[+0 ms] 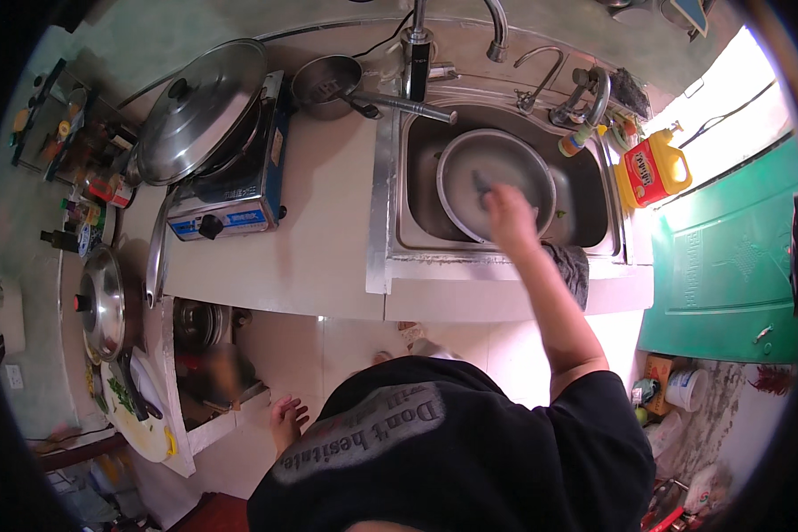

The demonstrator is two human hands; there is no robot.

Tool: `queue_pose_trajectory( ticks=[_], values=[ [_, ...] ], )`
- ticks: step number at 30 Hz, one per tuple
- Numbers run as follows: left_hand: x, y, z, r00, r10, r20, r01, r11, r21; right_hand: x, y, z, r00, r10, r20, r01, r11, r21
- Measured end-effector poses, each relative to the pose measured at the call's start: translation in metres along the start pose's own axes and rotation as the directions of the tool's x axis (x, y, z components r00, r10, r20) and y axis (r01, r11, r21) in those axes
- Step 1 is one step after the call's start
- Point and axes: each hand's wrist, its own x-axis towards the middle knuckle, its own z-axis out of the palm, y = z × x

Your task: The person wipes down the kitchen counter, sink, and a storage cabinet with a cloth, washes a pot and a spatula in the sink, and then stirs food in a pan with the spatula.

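Observation:
My right hand point(509, 218) reaches over the near rim of a round metal basin point(447, 193), which sits in a stainless steel sink point(585, 223). Cloudy-looking water seems to fill the basin. At my fingertips is a blurred dark shape point(480, 183); whether it is a thing I hold or a shadow, I cannot tell. My left hand point(287, 417) hangs low beside my body, below the counter's edge, with its fingers apart and nothing in them. A dark cloth point(568, 271) drapes over the sink's front edge, beneath my right forearm.
Left of the sink, a portable gas stove point(223, 209) carries a lidded wok point(203, 113). A small saucepan point(326, 86) stands behind, its handle pointing at the sink. Taps point(419, 63) rise at the back. A yellow jug point(653, 169) stands right; a cutting board point(139, 425) lies lower left.

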Motion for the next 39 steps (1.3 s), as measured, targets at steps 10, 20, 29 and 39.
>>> queue_pose_trajectory(
  ticks=[10, 20, 29, 39],
  values=[
    [0.022, 0.014, -0.003, 0.936, 0.121, 0.329, -0.090, 0.990, -0.110, -0.109, -0.101, 0.137, 0.728, -0.413, 0.547, 0.520, 0.853, -0.048],
    [0.010, -0.025, 0.016, 0.940, 0.053, 0.338, -0.001, 0.988, -0.152, -0.101, 0.014, 0.052, 0.961, 0.030, 0.276, 0.071, 0.935, -0.348],
    [-0.023, 0.058, 0.100, 0.911, 0.331, 0.248, -0.306, 0.943, -0.135, 0.000, 0.113, -0.022, 0.850, 0.450, 0.275, -0.445, 0.331, 0.832],
    [-0.040, 0.180, 0.424, 0.518, 0.044, 0.854, 0.509, 0.787, -0.349, 0.030, 0.100, -0.070, 0.555, 0.160, 0.816, -0.751, -0.325, 0.575]
  ],
)
